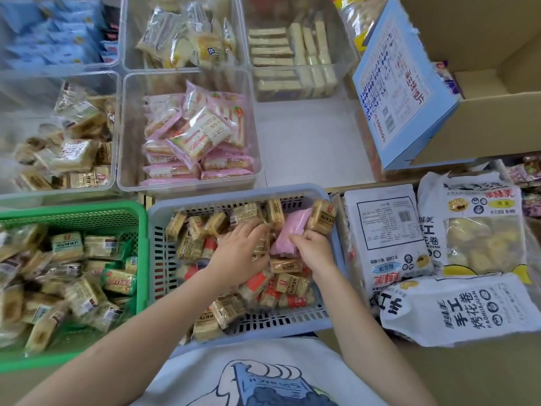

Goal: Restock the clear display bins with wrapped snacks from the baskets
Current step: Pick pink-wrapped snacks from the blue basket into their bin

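While legible, "KAOHUAJUAN" on white bag [462, 315]

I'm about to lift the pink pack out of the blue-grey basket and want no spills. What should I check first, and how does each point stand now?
1. Right hand has a grip on the pink pack: ok, its fingers curl onto the pack's edge.
2. Left hand is free: cannot tell, it lies on tan snack packs with its fingertips hidden.
3. Pink pack is clear of other snacks: not ok, tan packs crowd it on both sides.
4. Matching bin: ok, the clear bin of pink packs stands just behind the blue-grey basket.
5. Room in that bin: ok, its contents sit below the rim.
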Tool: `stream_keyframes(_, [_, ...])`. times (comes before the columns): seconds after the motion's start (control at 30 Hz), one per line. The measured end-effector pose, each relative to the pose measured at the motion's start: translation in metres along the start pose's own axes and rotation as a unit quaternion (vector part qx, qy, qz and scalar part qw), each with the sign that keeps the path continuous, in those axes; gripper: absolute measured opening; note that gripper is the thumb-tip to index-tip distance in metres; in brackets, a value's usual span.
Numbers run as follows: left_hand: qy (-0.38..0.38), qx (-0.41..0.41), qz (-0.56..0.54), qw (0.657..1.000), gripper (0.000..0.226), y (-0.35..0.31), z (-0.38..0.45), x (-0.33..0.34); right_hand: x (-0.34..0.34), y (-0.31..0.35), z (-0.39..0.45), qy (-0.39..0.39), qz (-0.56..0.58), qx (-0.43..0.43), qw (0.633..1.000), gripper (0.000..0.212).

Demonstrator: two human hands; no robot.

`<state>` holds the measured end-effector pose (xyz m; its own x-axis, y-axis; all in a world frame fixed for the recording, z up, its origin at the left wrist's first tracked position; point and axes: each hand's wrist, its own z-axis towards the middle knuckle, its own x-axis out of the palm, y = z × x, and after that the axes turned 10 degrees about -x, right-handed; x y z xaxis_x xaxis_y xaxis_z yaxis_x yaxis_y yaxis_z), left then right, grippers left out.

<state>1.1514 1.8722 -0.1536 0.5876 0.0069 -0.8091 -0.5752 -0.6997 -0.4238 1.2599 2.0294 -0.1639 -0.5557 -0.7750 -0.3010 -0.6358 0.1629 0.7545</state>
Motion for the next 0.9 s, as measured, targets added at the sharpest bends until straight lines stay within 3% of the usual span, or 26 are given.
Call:
stream_keyframes(0.27, [0.0,0.033,-0.049,0.998,0.068,-0.015,-0.005,-0.009,0.001,0.028,-0.019,-0.037,-0.01,-0.023,0.999,0.011])
stream_keyframes(0.3, [0.004,0.023,-0.05,0.998,0.066,-0.013,-0.006,-0.01,0.005,0.027,-0.018,-0.053,-0.035,-0.013,0.998,0.018])
stream_keyframes(0.4, [0.017,-0.005,-0.058,0.998,0.062,-0.001,-0.013,-0.009,0.012,0.015,-0.015,-0.096,-0.138,0.05,0.984,0.068])
stream_keyframes(0.43, [0.02,-0.009,-0.064,0.998,0.061,0.003,-0.016,-0.009,0.014,0.009,-0.015,-0.092,-0.167,0.065,0.98,0.073])
stream_keyframes(0.5, [0.018,-0.011,-0.069,0.997,0.06,0.009,-0.021,-0.009,0.014,-0.002,-0.016,-0.05,-0.197,0.069,0.977,0.05])
stream_keyframes(0.53, [0.016,-0.011,-0.067,0.998,0.059,0.012,-0.022,-0.007,0.015,-0.007,-0.018,-0.028,-0.198,0.063,0.978,0.036])
stream_keyframes(0.6, [0.02,-0.014,-0.065,0.998,0.059,0.015,-0.023,-0.005,0.016,-0.012,-0.022,-0.013,-0.183,0.035,0.982,0.029])
stream_keyframes(0.8, [0.019,0.02,-0.091,0.995,0.07,-0.003,-0.022,-0.007,0.016,0.015,-0.045,-0.05,-0.144,-0.107,0.982,0.049])
stream_keyframes(0.9, [-0.03,0.042,-0.148,0.988,0.062,-0.022,-0.022,-0.014,0.012,0.049,-0.065,-0.005,-0.062,-0.136,0.989,0.046])
